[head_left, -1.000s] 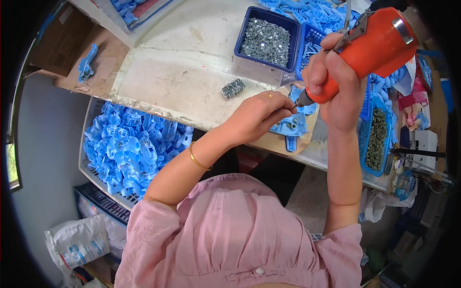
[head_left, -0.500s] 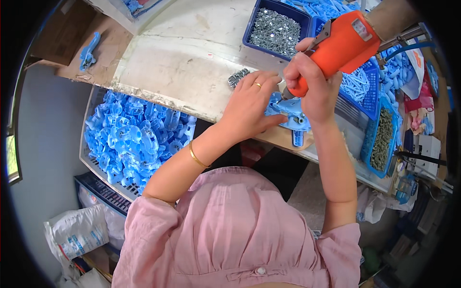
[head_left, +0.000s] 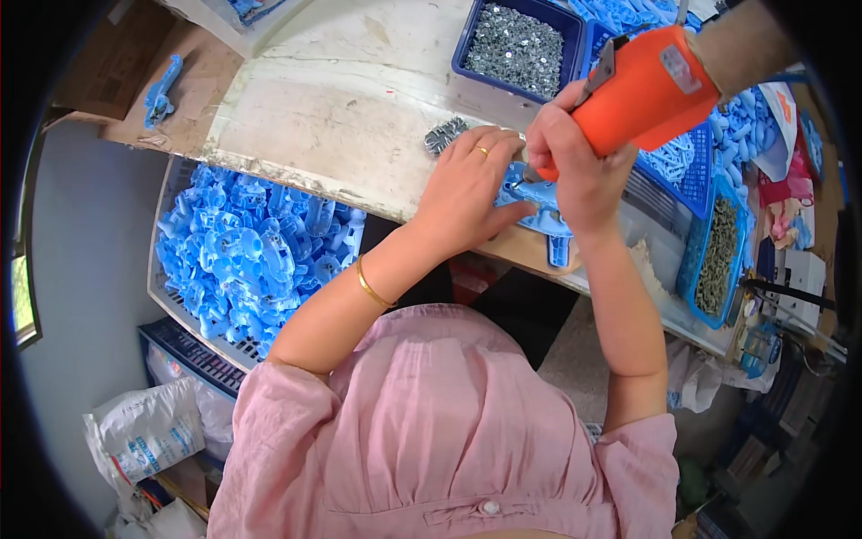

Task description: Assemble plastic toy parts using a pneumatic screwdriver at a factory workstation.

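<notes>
My right hand (head_left: 579, 166) is wrapped round an orange power screwdriver (head_left: 642, 90), tilted so its bit points down and left. The bit's tip meets the upper face of a blue plastic part (head_left: 543, 218), at a spot between my two hands. My left hand (head_left: 467, 189) spans the left side of this part, thumb along its near side and fingers over its far side, holding it on a tan board (head_left: 516, 250) at the table's front edge. Beyond my left fingertips sits a small clump of metal pieces (head_left: 444, 136). My hands hide some of the blue part.
A dark blue bin of small metal pieces (head_left: 516, 49) stands at the back. To the right are a blue basket of pale blue parts (head_left: 669, 162) and a blue tray of screws (head_left: 718, 256). A crate of blue shells (head_left: 242, 251) stands left, below the table (head_left: 341, 117).
The screwdriver and my right hand have shifted slightly left, and the bit sits a little farther left on the blue part. My left hand keeps its hold.
</notes>
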{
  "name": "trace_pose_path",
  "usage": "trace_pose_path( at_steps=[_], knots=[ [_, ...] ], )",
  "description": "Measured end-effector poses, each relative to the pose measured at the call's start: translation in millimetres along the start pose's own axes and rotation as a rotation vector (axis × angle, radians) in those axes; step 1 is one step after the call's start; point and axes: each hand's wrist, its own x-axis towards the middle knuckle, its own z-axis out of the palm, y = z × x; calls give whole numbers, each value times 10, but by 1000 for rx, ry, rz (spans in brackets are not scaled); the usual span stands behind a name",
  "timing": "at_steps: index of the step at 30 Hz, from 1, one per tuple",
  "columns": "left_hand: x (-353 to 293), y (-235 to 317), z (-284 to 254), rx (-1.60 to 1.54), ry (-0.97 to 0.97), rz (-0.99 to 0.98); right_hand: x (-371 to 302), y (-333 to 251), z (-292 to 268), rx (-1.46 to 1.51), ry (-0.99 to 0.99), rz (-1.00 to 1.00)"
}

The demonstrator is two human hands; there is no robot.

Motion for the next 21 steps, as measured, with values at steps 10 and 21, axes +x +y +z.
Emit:
trace_pose_path(
  at_steps=[10, 21],
  knots=[
    [-93, 27, 3, 67, 69, -46, -16, 73, 53, -20, 118, 41],
    [-561, 850, 272, -140, 348, 186, 468, -815, -446, -435, -217, -254]
  ],
)
